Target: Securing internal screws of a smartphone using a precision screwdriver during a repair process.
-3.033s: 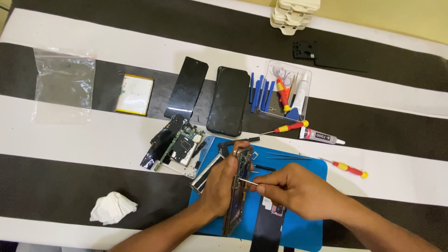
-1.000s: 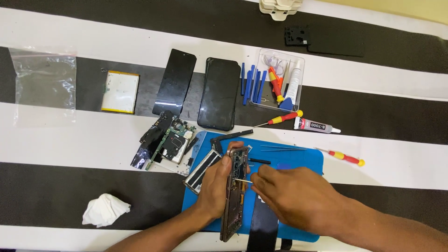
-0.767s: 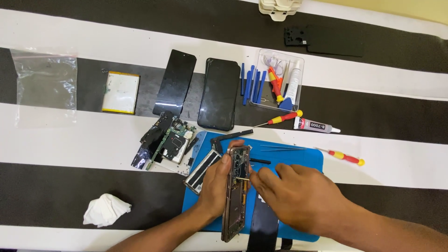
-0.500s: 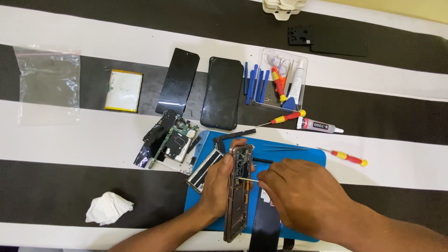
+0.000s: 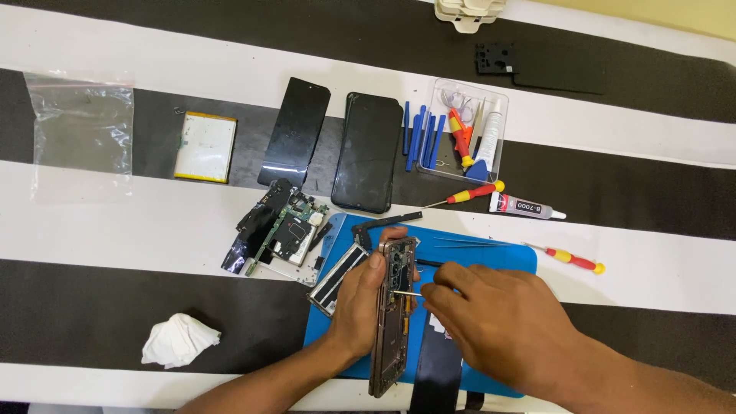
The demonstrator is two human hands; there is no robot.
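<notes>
Both hands closed: left [image 5: 359, 307] clasps phone frame [image 5: 392, 314], right [image 5: 502, 322] probably pinches tool [image 5: 406, 292]

bright, even light falls over the whole view, soft enough that shadows stay faint. short, pale shadows sit just beside the crumpled white tissue [image 5: 180, 340] and under the right hand [image 5: 502, 326], close against the blue mat [image 5: 506, 261]. the white stripes of the striped cloth [image 5: 115, 222] run near overexposed but keep some texture; the black stripes hold detail. a dull sheen shows on the dark glass panel [image 5: 368, 152] and soft glare on the clear plastic bag [image 5: 80, 130]. focus is sharp from edge to edge, with no motion blur on either hand. the stripes bow only slightly toward the corners.
</notes>
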